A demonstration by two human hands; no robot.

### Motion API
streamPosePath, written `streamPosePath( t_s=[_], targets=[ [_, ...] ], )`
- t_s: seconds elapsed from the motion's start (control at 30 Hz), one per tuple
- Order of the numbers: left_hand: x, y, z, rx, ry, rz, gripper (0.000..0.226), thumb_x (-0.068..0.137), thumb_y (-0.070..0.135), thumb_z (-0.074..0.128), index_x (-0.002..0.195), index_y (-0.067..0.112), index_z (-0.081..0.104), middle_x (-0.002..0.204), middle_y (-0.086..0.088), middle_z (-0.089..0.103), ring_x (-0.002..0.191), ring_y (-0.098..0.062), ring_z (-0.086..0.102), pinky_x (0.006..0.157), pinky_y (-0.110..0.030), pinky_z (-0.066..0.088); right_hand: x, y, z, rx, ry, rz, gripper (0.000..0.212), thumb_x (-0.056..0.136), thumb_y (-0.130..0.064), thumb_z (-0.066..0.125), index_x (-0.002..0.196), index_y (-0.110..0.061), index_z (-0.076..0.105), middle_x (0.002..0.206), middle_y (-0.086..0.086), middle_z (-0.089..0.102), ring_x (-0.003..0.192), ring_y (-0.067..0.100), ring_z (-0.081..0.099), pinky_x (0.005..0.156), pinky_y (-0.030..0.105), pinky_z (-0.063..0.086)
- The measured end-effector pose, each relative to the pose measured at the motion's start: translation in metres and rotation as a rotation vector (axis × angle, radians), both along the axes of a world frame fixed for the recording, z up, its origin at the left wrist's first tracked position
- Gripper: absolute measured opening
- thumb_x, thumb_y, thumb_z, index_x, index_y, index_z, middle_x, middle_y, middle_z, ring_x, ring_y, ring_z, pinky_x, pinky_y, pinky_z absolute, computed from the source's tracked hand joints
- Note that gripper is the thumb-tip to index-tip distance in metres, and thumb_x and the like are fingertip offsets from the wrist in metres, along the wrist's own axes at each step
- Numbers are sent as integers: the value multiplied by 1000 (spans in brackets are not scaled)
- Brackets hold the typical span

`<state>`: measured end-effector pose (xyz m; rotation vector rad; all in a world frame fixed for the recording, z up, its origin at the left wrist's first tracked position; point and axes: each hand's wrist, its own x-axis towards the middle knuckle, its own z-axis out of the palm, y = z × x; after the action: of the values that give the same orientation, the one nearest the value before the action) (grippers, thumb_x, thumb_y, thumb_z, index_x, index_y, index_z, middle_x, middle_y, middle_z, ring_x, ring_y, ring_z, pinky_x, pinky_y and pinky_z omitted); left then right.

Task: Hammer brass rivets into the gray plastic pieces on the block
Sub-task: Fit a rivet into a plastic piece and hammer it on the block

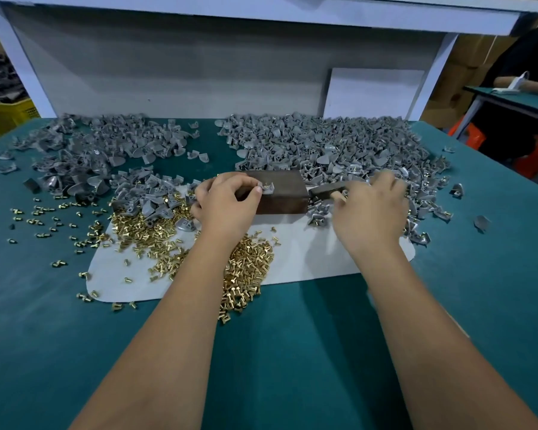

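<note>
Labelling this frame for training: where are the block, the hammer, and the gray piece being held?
block (pixel 284 193): head view, brown top face.
hammer (pixel 325 190): head view, dark head.
gray piece (pixel 268 189): head view, its middle.

Left hand (pixel 227 201) pinching gray piece (pixel 268 189) on block (pixel 284 193), right hand (pixel 370 206) around hammer (pixel 326 190).

head view – looks forward and down, close over the table (pixel 292 352)

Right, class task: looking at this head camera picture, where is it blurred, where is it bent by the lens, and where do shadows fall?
Head view: the right hand is smeared by motion, the left hand sharper; the wide lens bows the shelf edge and the green table; soft forearm shadows fall on the table; no strong glare shows.
</note>
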<state>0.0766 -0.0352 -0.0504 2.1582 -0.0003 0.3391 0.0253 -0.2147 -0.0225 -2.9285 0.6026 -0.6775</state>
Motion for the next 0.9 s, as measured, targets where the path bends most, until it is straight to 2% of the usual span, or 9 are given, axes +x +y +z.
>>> streamPosePath(
  t_s=[0.1,0.2,0.3,0.4,0.5,0.6,0.9],
  targets=[
    [-2,-2,1,40,-47,14,7,92,40,62,86,42,62,123,23,56,131,-21,27,99,-37,17,17,28,8,196,-170,325,22,94,-31,54,108,-20,68,106,2,54,102,20,45,90,36,38],
    [-2,-2,0,72,-77,24,4,92,39,62,90,41,65,124,20,58,129,-22,29,103,-41,22,36,57,9,367,-118,515,17,95,-26,54,100,-22,70,100,-2,63,95,17,56,83,31,46],
    [-1,0,-1,77,-74,20,10,93,38,61,98,37,70,128,16,59,130,-24,29,108,-47,24,50,66,2,333,-78,501,13,94,-27,56,94,-22,69,100,1,62,91,21,57,73,31,43],
    [0,0,-1,86,-72,25,10,93,41,61,98,38,69,128,16,58,130,-23,29,108,-46,22,57,66,-2,305,-102,474,11,92,-27,58,91,-20,66,98,2,60,92,23,56,68,29,35],
    [1,-1,-1,92,-68,42,7,93,42,60,94,39,67,128,18,58,130,-21,28,105,-44,19,57,69,-7,243,-141,466,15,93,-24,56,95,-12,64,101,6,59,97,26,54,71,31,36],
    [1,-1,-1,98,-69,48,5,92,44,60,88,44,62,127,20,58,131,-21,27,102,-42,15,56,74,-14,223,-212,466,16,94,-20,54,98,-7,63,104,8,59,102,26,51,82,32,37],
    [1,-1,-1,111,-41,50,9,93,45,59,85,47,57,128,22,56,133,-21,27,101,-43,16,54,80,-23,340,-340,479,11,91,-7,53,85,-4,61,95,9,60,95,26,52,77,30,35]
  ],
)
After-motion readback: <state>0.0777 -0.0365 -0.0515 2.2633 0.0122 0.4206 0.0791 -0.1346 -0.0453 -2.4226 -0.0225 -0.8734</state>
